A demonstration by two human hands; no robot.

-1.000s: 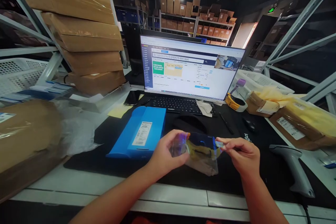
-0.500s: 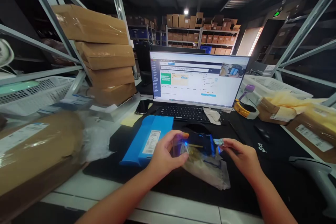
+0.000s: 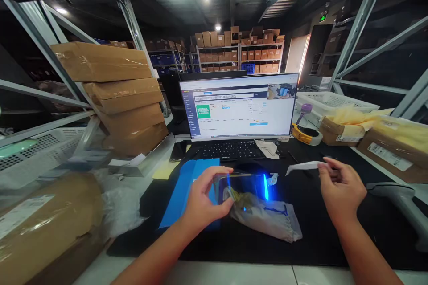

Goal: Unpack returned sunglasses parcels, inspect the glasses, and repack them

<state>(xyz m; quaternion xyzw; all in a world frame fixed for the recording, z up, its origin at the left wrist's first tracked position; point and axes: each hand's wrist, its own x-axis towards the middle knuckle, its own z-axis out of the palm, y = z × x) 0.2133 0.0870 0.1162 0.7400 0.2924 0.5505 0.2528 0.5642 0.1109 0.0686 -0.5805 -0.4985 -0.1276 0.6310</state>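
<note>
My left hand [image 3: 205,196] grips the left end of a clear, glossy flat case [image 3: 245,187] with bright blue glints, thumb in front and fingers behind. What the case contains is hard to make out. A crumpled whitish tab [image 3: 273,179] sticks out at its right end. Just below the case lies a pale drawstring-like pouch [image 3: 270,222] on the black desk mat [image 3: 317,231]. Off to the right, my right hand [image 3: 343,189] pinches a thin white strip [image 3: 304,166] between thumb and fingers, apart from the case. A blue box [image 3: 179,198] lies behind my left hand.
Behind stand a keyboard [image 3: 227,150] and a monitor [image 3: 237,111]. A barcode scanner [image 3: 397,196] lies at right, with cartons [image 3: 384,151] and a tape roll [image 3: 306,134] beyond. A large wrapped parcel [image 3: 50,218] and stacked boxes [image 3: 123,98] fill the left.
My right hand has moved right, away from the case's end, and a longer white strip now shows in its fingers. My left hand still holds the case. The camera view has shifted.
</note>
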